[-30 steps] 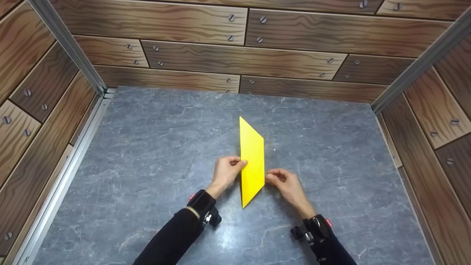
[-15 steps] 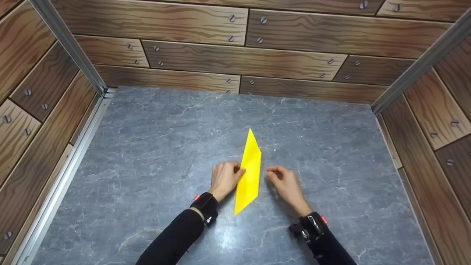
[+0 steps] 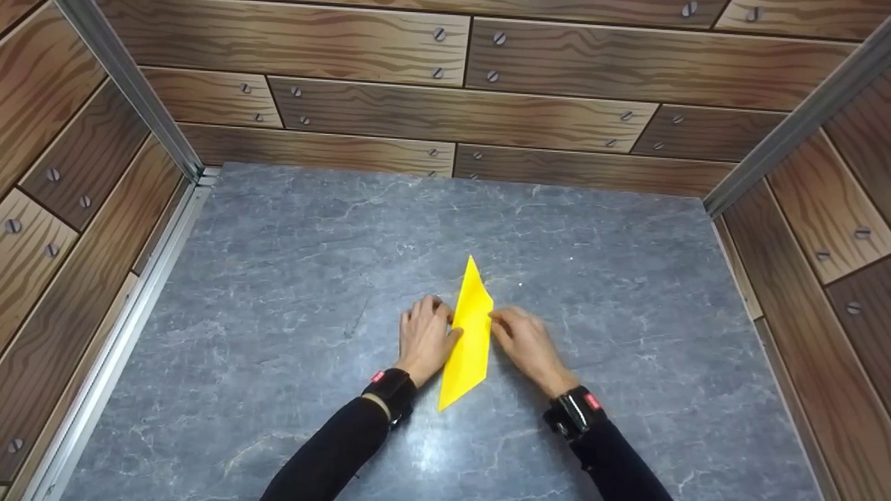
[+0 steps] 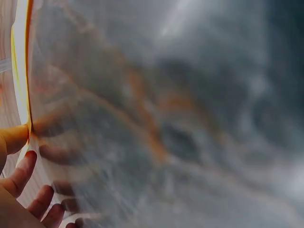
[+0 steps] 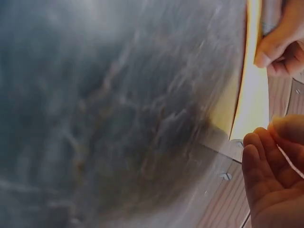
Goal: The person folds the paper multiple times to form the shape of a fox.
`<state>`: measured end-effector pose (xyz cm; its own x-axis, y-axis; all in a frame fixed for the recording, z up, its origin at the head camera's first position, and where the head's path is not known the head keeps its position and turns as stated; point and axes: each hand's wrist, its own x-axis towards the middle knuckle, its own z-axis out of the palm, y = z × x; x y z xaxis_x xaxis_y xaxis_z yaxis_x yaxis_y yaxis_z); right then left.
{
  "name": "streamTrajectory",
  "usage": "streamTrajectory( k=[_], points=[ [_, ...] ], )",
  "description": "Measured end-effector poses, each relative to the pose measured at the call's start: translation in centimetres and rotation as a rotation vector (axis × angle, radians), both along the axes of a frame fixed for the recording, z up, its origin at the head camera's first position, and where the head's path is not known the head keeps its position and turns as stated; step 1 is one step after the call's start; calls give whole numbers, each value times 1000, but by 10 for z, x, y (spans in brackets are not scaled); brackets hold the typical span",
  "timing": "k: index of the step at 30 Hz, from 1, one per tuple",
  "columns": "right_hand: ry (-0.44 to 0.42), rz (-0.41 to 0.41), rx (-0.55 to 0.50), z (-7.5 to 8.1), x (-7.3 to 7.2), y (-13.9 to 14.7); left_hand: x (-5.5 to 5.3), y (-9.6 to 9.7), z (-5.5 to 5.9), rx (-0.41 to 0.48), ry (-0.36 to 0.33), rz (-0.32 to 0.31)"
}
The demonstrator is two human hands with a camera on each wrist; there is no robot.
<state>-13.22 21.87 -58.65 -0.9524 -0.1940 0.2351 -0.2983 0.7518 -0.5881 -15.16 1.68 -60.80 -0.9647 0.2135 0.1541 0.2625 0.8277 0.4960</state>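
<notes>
The folded yellow paper [image 3: 463, 355] was a narrow four-sided piece with pointed far and near ends, held between the two hands near the middle of the marble-patterned tabletop [image 3: 292, 278]. We could not tell whether its lower edge touched the surface. The left hand [image 3: 424, 337] pinched its left long edge, thumb on the face towards us, the other fingers bent and a little apart. The right hand [image 3: 525, 341] was nearly closed, its thumb and fingertips pinching the right edge just below the upper right corner, where the edge bowed slightly.

We judged that uneven pulling there could tear the edge, and that too tight a pinch could leave a stray crease. If the left thumb slackened, the sheet could swivel and its layers slide out of line.

Farther out, we saw a black wristband [image 3: 393, 391] over the left sleeve [image 3: 334, 449], then plank-patterned panels [image 3: 390, 104] and metal posts [image 3: 132, 90].
</notes>
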Motion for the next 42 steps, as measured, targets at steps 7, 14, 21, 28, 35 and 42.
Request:
streamTrajectory(
  k=[7,14,21,28,35,42],
  points=[
    [-55,196,175,0,-12,-3,0,1,0,-20,-18,-9],
    [-138,241,286,-4,-20,-1,3,2,6,-42,-30,-17],
    [-76,174,321,-7,-20,1,24,6,15,-137,42,-204],
    [-72,112,323,-7,-21,1,39,5,13,-296,132,-338],
    [-51,101,311,-11,-20,5,42,2,10,-358,170,-373],
    [17,91,290,-13,-18,10,38,-2,11,-360,175,-370]
  ],
)
